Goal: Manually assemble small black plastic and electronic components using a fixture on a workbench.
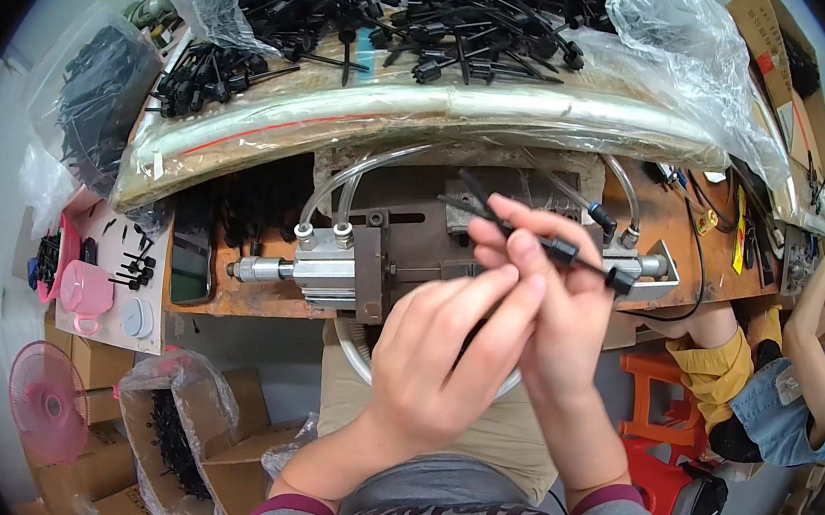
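Note:
My right hand is closed around slim black plastic stems with a thicker collar and a round knob at the end, slanting across the fingers. Thin dark tips stick out past the fingertips on the far side. My left hand is brought up against the right one, its fingers pressed together. A dark sliver shows between those fingers, too hidden to name. Both hands are above the near edge of a metal clamping fixture, which has an air cylinder on its left and clear hoses running to it.
Beyond the fixture, a plastic-wrapped cardboard shelf carries a large heap of similar black parts. At left are a pink jug, a pink fan and a lined carton. Another person sits at right, near a red stool.

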A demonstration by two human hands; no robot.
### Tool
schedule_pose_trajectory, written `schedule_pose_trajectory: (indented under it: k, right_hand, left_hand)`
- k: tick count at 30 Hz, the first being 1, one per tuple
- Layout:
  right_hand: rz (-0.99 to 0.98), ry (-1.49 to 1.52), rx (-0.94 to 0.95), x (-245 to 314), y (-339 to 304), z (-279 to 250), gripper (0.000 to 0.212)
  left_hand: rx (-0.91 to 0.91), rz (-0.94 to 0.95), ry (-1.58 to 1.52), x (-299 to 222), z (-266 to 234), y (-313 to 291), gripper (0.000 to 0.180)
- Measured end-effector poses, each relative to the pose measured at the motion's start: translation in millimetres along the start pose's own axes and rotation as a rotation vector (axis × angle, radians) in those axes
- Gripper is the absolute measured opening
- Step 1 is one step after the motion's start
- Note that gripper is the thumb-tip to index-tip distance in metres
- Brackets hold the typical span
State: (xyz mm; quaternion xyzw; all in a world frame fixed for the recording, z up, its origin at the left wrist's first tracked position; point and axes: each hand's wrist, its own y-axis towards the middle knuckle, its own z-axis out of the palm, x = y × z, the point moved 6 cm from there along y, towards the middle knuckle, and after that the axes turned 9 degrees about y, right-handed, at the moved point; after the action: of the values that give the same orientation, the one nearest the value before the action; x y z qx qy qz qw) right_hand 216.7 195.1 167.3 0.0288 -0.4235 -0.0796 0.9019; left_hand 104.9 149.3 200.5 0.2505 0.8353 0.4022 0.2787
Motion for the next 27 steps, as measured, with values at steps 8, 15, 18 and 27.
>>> schedule_pose_trajectory:
  k: [8, 15, 18, 27]
  right_hand:
    - [-0.019, 0.050, -0.026, -16.9, -29.6, -6.1, 0.020]
    - [-0.343, -0.280, -0.019, 21.0, -30.7, -32.9, 0.024]
    - [-0.358, -0.334, -0.037, 26.4, -34.7, -37.3, 0.025]
    - [-0.467, -0.647, 0.032, 37.3, -47.8, -46.5, 0.018]
  left_hand:
    - [0.042, -0.011, -0.114, 3.0, 6.4, -7.8, 0.052]
    - [0.285, -0.118, -0.127, 13.7, -4.1, -25.1, 0.036]
    - [0.376, -0.071, -0.015, 19.8, 8.9, -41.0, 0.030]
    - [0.408, -0.001, 0.128, 17.5, 24.8, -39.8, 0.025]
